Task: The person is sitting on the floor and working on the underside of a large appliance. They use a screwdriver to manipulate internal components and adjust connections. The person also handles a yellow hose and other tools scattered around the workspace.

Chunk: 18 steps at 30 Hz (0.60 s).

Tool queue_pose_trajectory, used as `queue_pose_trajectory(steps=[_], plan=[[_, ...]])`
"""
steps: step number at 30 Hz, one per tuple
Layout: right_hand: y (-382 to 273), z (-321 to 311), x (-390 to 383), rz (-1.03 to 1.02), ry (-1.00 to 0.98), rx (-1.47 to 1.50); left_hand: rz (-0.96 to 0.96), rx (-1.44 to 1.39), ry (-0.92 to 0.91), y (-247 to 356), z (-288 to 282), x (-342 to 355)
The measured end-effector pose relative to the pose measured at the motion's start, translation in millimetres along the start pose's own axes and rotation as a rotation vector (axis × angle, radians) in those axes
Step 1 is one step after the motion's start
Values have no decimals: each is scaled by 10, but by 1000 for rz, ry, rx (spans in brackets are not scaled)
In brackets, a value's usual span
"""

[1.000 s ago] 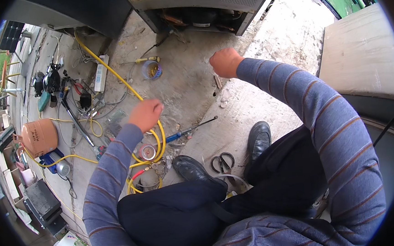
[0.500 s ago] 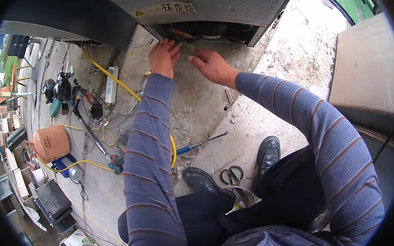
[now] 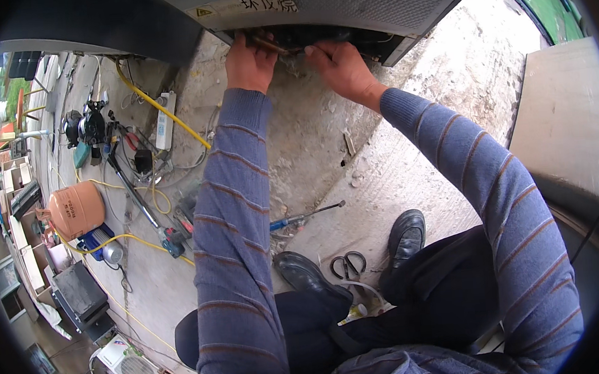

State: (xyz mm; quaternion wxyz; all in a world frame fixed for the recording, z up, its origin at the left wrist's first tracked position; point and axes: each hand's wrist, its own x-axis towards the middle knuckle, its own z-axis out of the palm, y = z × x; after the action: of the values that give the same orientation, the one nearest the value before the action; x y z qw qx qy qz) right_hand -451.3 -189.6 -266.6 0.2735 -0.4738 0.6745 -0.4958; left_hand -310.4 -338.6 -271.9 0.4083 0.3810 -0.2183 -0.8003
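A grey metal appliance [image 3: 363, 2] with a textured panel stands at the top, its dark lower compartment [image 3: 365, 36] facing me. My left hand [image 3: 249, 65] reaches into the left part of this opening. Its fingers are curled at a copper-coloured tube [image 3: 266, 44], their tips partly hidden under the panel. Just to the right, my right hand [image 3: 342, 69] is at the opening's edge. Thumb and forefinger are bent together there; anything between them is too small to make out.
On the floor to the left lie a yellow hose [image 3: 159, 110], a white power strip [image 3: 165, 120] and several tools. An orange gas cylinder [image 3: 77, 211] lies beyond them. Black-handled scissors [image 3: 349, 265] and a blue-handled tool [image 3: 287, 222] lie near my shoes. A large pale panel [image 3: 562, 116] stands at right.
Both hands have moved up and forward into the compartment's opening. My left fingers have gone from spread below the edge to curled at the copper-coloured tube.
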Motion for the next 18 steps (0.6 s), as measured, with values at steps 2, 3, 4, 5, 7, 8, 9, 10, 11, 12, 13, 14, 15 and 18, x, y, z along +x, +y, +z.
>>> queue_pose_trajectory(steps=[2, 3, 4, 5, 7, 8, 9, 10, 11, 12, 13, 14, 15, 18], plan=[[-48, -25, 32, -41, -21, -51, -2, 12, 12, 48, -69, 90], [-41, -66, 41, -57, -26, -85, -11, 14, 11, 30, -51, 104], [-36, -89, 51, -63, -27, -102, 10, 19, 43, 4, -34, 112], [-34, -99, 62, -70, -29, -117, 31, 24, 76, -10, -14, 130], [-10, -117, 84, -69, -21, -142, 57, 35, 109, -26, 25, 113], [3, -132, 102, -63, -12, -154, 61, 38, 108, -50, 42, 96], [27, -140, 138, -60, -2, -164, 69, 42, 106, -50, 52, 89], [63, -154, 179, -87, 3, -157, 59, 43, 82, -39, 53, 77], [96, -180, 218, -115, 9, -151, 48, 43, 57, -21, 47, 64], [89, -175, 225, -142, 10, -139, 40, 46, 38, 15, 1, 51], [86, -181, 225, -163, -5, -184, 18, 81, 36, 70, -47, 43], [84, -199, 234, -184, -21, -230, -4, 117, 33, 140, -100, 36], [84, -222, 227, -204, -35, -280, -30, 150, 27, 179, -127, 26], [140, -242, 267, -184, -52, -258, -62, 155, -19, 235, -152, 36]])
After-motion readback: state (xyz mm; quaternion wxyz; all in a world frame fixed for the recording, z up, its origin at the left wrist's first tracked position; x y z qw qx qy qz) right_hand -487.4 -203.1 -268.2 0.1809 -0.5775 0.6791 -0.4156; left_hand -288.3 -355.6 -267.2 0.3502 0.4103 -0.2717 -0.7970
